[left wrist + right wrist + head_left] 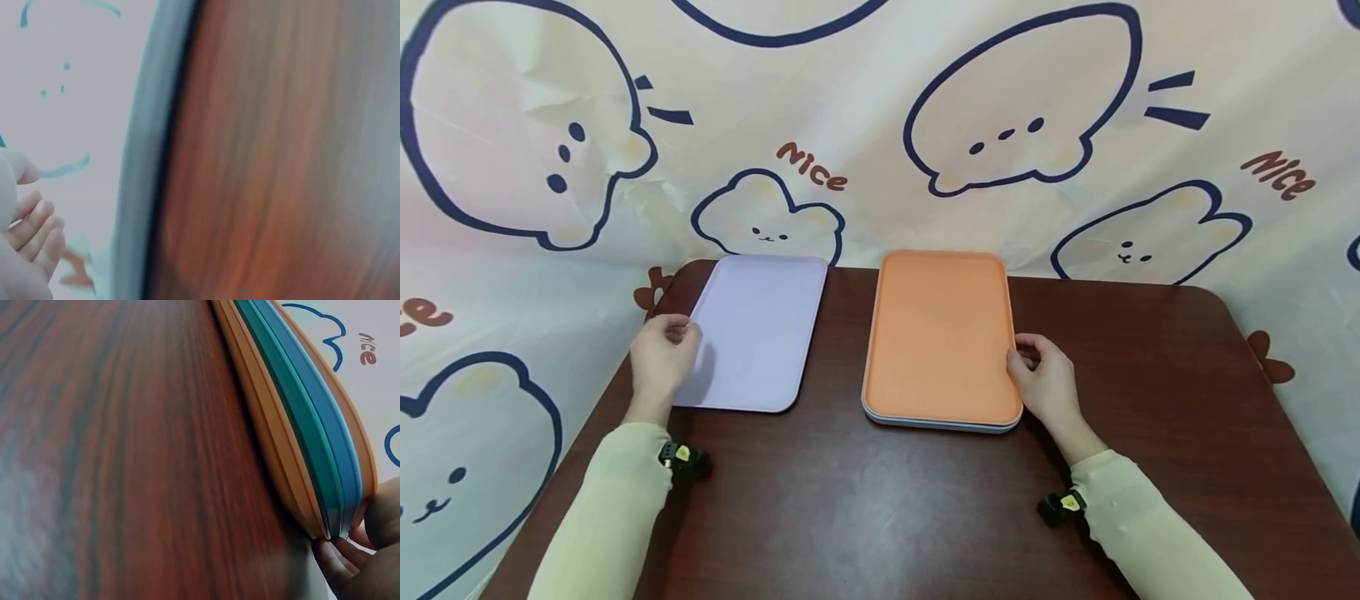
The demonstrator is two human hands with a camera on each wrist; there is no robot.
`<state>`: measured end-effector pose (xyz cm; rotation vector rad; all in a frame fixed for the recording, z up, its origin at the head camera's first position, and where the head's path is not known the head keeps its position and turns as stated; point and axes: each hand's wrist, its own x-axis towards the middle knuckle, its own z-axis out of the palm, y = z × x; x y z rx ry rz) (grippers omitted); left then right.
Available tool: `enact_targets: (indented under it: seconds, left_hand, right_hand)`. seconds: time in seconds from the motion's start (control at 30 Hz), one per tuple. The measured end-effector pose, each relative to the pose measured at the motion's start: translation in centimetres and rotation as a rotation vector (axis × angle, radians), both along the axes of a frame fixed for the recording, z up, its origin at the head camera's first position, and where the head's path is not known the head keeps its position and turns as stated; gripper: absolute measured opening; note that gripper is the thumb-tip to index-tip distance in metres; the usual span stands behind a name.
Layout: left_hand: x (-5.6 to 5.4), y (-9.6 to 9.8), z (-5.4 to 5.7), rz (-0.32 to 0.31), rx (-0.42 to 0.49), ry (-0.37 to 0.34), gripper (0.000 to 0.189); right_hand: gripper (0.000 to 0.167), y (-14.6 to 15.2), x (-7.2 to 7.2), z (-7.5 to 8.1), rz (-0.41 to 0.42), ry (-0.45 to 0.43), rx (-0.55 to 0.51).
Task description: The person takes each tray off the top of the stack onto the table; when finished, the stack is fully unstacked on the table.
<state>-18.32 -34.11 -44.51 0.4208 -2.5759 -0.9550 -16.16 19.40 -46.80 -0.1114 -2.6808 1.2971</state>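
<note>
A lavender tray (760, 333) lies flat on the table's left side. My left hand (662, 354) hovers at its left edge, casting a shadow on it. In the left wrist view, the fingers (39, 234) are loosely curled, with the thumb apart from them and nothing between. Right of the tray, in the middle, sits a stack of trays with an orange tray (943, 337) on top. The right wrist view shows a blue tray (319, 406), a teal tray (294, 406) and another orange tray (265, 419) below. My right hand (1047, 375) grips the stack's right edge between thumb and fingers.
The dark brown wooden table (865, 508) has rounded far corners. Behind and beside it hangs a pale cloth (880, 108) with cartoon outlines and printed words. A gap of bare tabletop separates the lavender tray from the stack.
</note>
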Motion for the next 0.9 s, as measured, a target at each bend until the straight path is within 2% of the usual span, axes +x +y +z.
enact_targets:
  seconds: [0.07,0.2,0.33,0.43,0.5,0.63,0.73,0.9]
  left_hand:
    - [0.0,2.0,0.4,-0.074,0.031,0.028,0.033]
    - [0.0,6.0,1.0,-0.273,0.112,0.012,0.030]
    - [0.1,10.2,1.1,-0.507,0.204,-0.071,0.033]
    - [0.2,13.0,0.8,-0.619,0.277,-0.161,0.038]
    - [0.3,14.6,0.6,-0.648,0.309,-0.202,0.040]
    - [0.2,16.9,0.4,-0.651,0.376,-0.238,0.042]
    - [0.0,18.2,0.2,-0.648,0.412,-0.249,0.044]
    - [-0.4,19.5,-0.1,-0.649,0.409,-0.277,0.048]
  right_hand:
    - [0.034,0.1,0.0,0.0,-0.001,0.008,-0.003]
    - [0.035,0.1,-0.2,0.0,0.013,0.008,-0.006]
    - [0.034,0.1,-0.2,0.0,0.021,0.012,-0.010]
    - [0.034,0.2,-0.2,0.0,0.025,0.006,-0.008]
    - [0.034,0.2,-0.3,0.0,0.029,-0.006,-0.007]
    - [0.037,0.4,-0.4,0.1,0.038,-0.044,-0.029]
    - [0.039,0.6,-0.3,0.2,0.048,-0.067,-0.061]
    - [0.037,1.0,-0.3,0.5,0.047,-0.073,-0.118]
